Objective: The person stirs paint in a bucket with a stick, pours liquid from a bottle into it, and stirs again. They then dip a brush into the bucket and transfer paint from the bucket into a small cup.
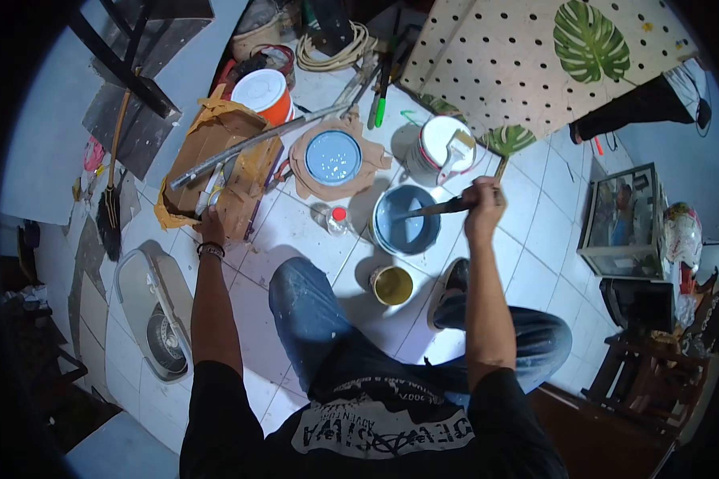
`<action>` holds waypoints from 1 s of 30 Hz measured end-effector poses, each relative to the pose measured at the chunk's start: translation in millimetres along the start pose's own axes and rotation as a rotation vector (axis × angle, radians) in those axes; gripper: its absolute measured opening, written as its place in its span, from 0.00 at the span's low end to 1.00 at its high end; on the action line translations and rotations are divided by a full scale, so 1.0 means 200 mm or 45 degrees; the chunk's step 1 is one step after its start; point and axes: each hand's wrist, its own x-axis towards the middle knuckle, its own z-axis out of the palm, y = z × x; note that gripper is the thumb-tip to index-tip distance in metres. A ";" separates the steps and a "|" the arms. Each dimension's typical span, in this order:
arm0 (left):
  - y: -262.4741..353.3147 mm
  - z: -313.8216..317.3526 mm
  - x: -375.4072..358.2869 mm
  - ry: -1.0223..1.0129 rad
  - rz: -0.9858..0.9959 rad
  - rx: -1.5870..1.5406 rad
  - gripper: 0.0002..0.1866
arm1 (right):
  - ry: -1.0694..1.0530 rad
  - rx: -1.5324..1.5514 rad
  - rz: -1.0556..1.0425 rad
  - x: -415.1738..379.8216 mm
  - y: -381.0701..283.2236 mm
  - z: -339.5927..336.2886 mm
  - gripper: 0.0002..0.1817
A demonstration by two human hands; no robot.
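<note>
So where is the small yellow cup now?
In the head view, the small yellow cup stands on the tiled floor between the person's knees, just below the blue paint bucket.

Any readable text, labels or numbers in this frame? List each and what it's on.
"ADVENTURE": on the black shirt, upside down to the camera, smaller line of the white print.
Large word below it: starts like "DEV", rest distorted, not readable with certainty.
Small line near the shirt's collar: too small to read.
Paint bucket, white can, orange tub, small bottle: no legible labels.
</note>
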 end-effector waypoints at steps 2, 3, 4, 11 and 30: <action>0.04 -0.01 0.01 -0.027 0.051 -0.049 0.30 | 0.085 0.183 -0.027 0.01 -0.13 -0.10 0.06; 0.06 0.01 0.02 -0.006 0.039 -0.090 0.30 | 0.129 0.285 -0.072 0.02 -0.19 -0.13 0.07; 0.05 0.01 0.00 0.006 0.023 -0.123 0.31 | 0.180 0.288 -0.115 0.01 -0.21 -0.15 0.07; 0.03 0.01 0.03 0.039 0.205 -0.029 0.29 | 0.145 -0.026 -0.085 -0.24 0.16 -0.11 0.07; 0.14 0.00 -0.05 0.181 0.046 -0.140 0.22 | -0.588 -0.816 0.733 -0.30 -0.56 -0.54 0.14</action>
